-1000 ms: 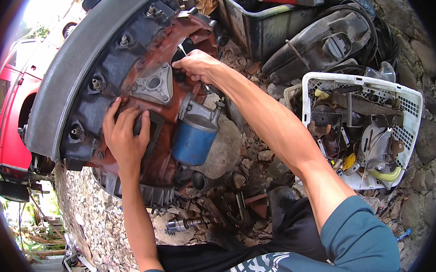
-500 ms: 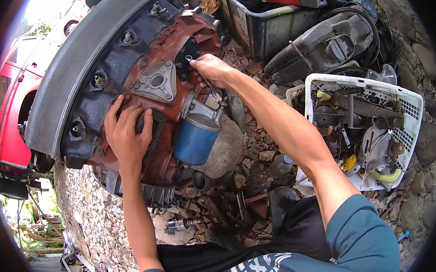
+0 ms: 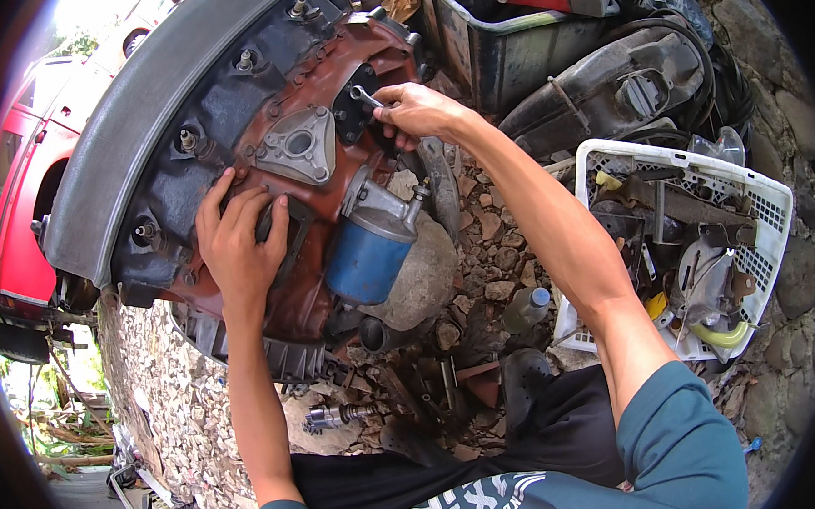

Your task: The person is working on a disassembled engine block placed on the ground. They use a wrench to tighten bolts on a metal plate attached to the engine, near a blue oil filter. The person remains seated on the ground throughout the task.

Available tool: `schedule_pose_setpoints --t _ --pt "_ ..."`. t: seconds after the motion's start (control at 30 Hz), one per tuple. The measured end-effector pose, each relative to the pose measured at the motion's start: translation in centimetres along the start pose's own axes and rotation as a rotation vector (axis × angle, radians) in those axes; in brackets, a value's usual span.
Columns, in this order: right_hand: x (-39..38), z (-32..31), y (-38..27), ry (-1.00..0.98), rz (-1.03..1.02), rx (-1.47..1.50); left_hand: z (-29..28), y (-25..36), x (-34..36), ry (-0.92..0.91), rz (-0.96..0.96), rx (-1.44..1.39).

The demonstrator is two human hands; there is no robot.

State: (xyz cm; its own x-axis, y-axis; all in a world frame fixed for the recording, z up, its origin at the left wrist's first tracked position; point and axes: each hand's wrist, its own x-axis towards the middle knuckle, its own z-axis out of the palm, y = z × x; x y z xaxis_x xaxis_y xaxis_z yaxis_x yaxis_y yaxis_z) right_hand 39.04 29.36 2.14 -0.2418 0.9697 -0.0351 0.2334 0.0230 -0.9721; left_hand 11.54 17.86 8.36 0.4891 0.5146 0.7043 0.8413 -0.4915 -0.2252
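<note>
A reddish-brown engine block (image 3: pixel 362 47) with a dark cylinder head (image 3: pixel 163 183) lies before me. My right hand (image 3: pixel 420 115) grips a small metal wrench (image 3: pixel 360 94), whose ring end shows over a black cover plate (image 3: pixel 358 116) with bolts. The wrench's other end is hidden in my fingers. My left hand (image 3: pixel 242 257) rests on the block with fingers apart, next to a dark rectangular opening (image 3: pixel 290 234). Between the hands sits a grey triangular flange (image 3: pixel 316 136) with a round hole. Below it hangs a blue canister filter (image 3: pixel 369 267) on a grey metal housing.
At right stands a white plastic basket (image 3: pixel 685 162) of metal parts. Behind it are a black tank-like part (image 3: pixel 600 87) and a dark bin (image 3: pixel 526 63). A bottle (image 3: pixel 525 310) and a geared shaft (image 3: pixel 342 416) lie on the rubble. A red vehicle (image 3: pixel 25 244) stands far left.
My right hand has shifted slightly right with the wrench, which now lies at a different angle and shows more of its shank. My left hand stays on the block.
</note>
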Motion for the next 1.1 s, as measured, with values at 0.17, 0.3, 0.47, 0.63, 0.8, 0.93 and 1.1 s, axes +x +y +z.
schedule_pose_setpoints --t 0.17,0.3,0.47,0.63,0.8,0.93,1.1 --pt "1.1 -0.4 0.6 0.054 -0.022 -0.095 0.1 0.0 0.1 -0.001 0.002 0.001" --pt "1.5 -0.1 2.0 0.036 -0.142 -0.044 0.1 0.0 0.0 -0.002 0.008 0.012" --pt "2.4 0.8 4.2 0.04 -0.29 0.164 0.2 0.0 0.1 -0.001 0.01 0.02" --pt "2.8 1.8 5.3 -0.033 -0.297 0.318 0.1 0.0 0.1 0.007 0.013 0.025" --pt "3.2 2.8 6.2 -0.061 -0.287 0.454 0.1 0.1 0.2 -0.007 0.007 0.013" --pt "3.1 3.8 6.0 -0.09 -0.232 0.477 0.1 0.0 0.1 -0.006 0.008 0.014" --pt "2.9 4.7 6.2 -0.086 -0.156 0.571 0.1 0.0 0.1 -0.005 0.011 0.023"
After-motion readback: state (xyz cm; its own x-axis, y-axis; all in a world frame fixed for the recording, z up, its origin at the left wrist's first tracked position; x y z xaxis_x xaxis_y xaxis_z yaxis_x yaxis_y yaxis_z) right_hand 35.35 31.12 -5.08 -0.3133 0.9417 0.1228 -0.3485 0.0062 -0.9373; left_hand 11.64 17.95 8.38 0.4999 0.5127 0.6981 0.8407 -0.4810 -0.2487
